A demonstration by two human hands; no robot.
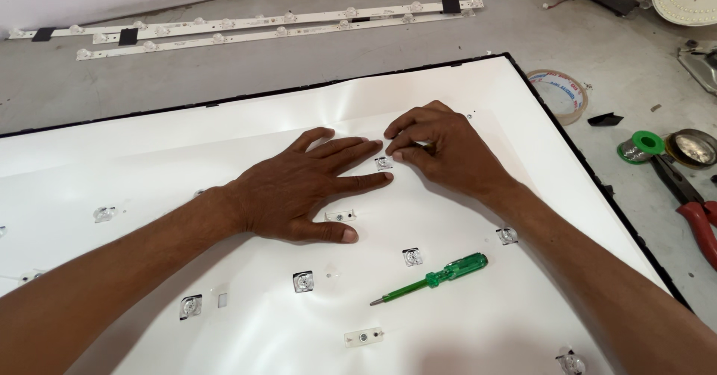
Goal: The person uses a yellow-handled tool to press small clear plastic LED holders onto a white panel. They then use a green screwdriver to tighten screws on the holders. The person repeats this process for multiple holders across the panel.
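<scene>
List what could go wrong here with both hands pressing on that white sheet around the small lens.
The left hand lies flat on the white reflector sheet; leaning weight could crease it. The right hand pinches at a small lens, which might pop loose or crack. The green screwdriver lies loose on the sheet and could roll or scratch it.
</scene>
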